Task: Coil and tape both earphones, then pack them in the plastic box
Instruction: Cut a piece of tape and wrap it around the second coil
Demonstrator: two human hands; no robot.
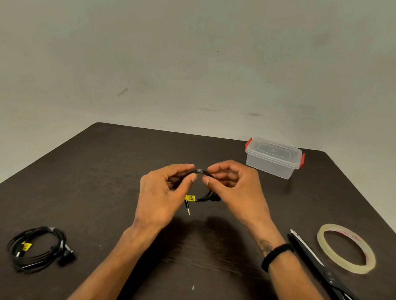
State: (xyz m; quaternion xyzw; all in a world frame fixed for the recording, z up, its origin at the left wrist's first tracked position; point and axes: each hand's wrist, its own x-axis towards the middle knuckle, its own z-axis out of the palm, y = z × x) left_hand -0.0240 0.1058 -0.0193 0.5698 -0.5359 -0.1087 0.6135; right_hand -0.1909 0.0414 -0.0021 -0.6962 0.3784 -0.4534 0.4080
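**Pressing tape onto second earphone coil**

Landmark: the plastic box [274,157], lid on, red latches, at the table's [118,156] far right.

Left hand [163,195] and right hand [234,190] sit in front of the box and to its left, raised over mid-table. Both pinch the coiled black earphone [208,197] at the top of its loop, thumbs and forefingers closed on either side of a pale tape strip [199,170] wrapped round the cable. The yellow tag [190,198] and jack plug [188,208] hang below the coil.

The other earphone bundle [40,248] lies far from the box at the near left, coiled, with pale bands that look like tape, so probably finished.

The tape roll [346,248] and black scissors [339,282] lie nearer the camera than the box, on the right.

Step in hand, judged: sealing the tape on the second coil. To do it well, keep all the loops bunched tight under the pinch, smooth the tape fully round so its end sticks to itself, and let no strand slip out. Whether the tape end is down cannot be told. The box then needs unlatching before packing both.
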